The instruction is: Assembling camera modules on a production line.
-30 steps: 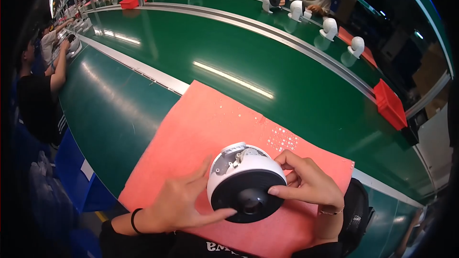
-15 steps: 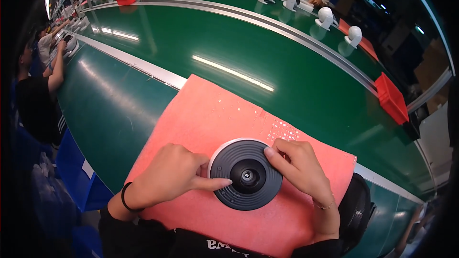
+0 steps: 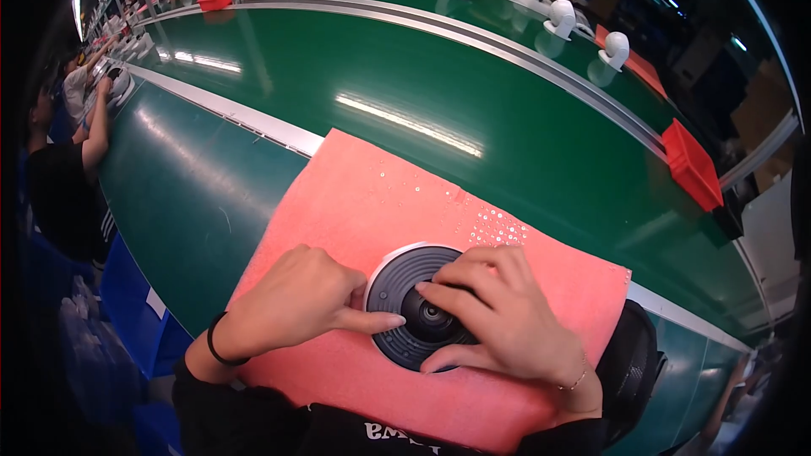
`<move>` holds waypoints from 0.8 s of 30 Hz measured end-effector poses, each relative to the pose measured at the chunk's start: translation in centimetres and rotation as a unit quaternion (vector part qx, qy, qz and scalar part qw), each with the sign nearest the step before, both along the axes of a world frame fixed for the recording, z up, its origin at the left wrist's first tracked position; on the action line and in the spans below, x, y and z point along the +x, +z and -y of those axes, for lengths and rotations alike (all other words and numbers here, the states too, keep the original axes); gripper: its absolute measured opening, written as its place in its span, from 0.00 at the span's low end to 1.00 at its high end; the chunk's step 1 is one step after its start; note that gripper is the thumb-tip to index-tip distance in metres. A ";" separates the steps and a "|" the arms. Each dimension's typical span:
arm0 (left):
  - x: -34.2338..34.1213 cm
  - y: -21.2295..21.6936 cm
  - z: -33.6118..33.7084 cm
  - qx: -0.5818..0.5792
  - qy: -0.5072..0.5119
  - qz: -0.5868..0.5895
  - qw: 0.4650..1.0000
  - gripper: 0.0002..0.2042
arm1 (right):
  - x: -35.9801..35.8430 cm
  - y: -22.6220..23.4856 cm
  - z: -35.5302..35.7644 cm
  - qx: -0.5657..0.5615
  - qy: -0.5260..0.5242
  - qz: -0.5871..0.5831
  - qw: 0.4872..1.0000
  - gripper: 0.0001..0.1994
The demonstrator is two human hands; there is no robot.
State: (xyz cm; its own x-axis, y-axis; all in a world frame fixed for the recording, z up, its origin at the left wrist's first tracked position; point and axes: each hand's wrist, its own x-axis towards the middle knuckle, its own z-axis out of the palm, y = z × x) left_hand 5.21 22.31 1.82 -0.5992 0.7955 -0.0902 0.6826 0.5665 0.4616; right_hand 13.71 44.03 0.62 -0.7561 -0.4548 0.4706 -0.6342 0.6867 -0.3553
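The left hand lies on the pink mat with most fingers curled in, and its index finger is stretched to the right, so the tip touches the left part of the round dark disc. It is not closed around anything; it only presses with one finger. The right hand lies flat over the right half of the same disc, with fingers spread and bent a little; the fingertips reach to the middle hub, and the thumb touches the lower edge. It covers the disc but does not clasp it. On the left wrist there is a thin dark band, and on the right wrist a fine bracelet.

The disc is dark grey with ring-shaped ridges and a pale rim, and it lies flat on the mat, in its lower part, near the person. Just above the right hand, a group of small shiny screws lies on the mat.

The mat lies on a long green bench with a metal rail along it. Far on the bench stand several white round devices, and a red tray sits at the right edge. Another person stands at the left side.
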 end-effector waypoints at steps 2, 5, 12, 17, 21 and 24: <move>0.1 0.0 -0.1 -0.004 0.000 0.005 1.000 0.26 | 0.2 -0.2 -0.1 -0.002 0.008 0.002 1.000 0.24; 0.3 0.2 0.1 -0.021 -0.007 -0.013 1.000 0.23 | 0.2 0.0 -0.6 -0.034 0.085 0.061 0.994 0.18; 0.3 0.9 -0.1 -0.044 -0.002 -0.011 0.999 0.27 | -0.1 0.1 0.2 -0.047 -0.040 0.040 0.997 0.30; -0.6 -1.0 -0.7 -0.042 0.022 0.142 0.989 0.24 | -2.6 -3.7 -2.5 -0.244 -0.061 0.432 0.866 0.27; 1.2 -4.7 0.5 0.198 0.125 0.516 0.824 0.26 | -2.1 -3.2 -2.1 -0.226 -0.052 0.394 0.889 0.26; 2.0 -2.5 -0.1 0.295 0.100 0.458 0.833 0.32 | -0.4 -0.1 -1.7 -0.270 -0.042 0.327 0.904 0.27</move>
State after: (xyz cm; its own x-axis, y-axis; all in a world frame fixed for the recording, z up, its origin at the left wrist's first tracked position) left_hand 7.25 22.43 -0.71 -0.6196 0.7559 -0.2114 -0.1899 0.1170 0.9748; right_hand 13.28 45.75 0.55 -0.9745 -0.2195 0.0455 -0.1195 0.3370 -0.9339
